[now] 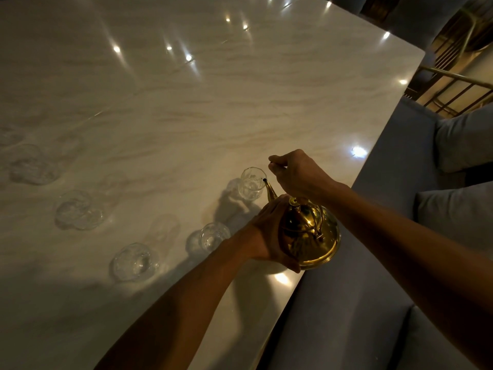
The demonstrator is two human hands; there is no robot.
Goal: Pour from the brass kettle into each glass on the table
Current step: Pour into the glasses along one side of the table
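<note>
The brass kettle [309,236] hangs tilted over the marble table [186,102], its spout tip at the rim of the rightmost clear glass [250,184]. My right hand [296,174] is closed on the kettle's handle above the spout. My left hand [269,233] cups the kettle's body from the left and below. Several more clear glasses stand in a curved row to the left: one close by [212,237], another [133,261] nearer the front, one [78,209] farther left, and a blurred one [30,164] at the far left.
The table's right edge runs diagonally just right of the kettle. Beyond it is a grey-blue sofa [373,303] with cushions [464,140]. A metal-framed railing [453,86] shows at upper right. Bright light reflections dot the tabletop.
</note>
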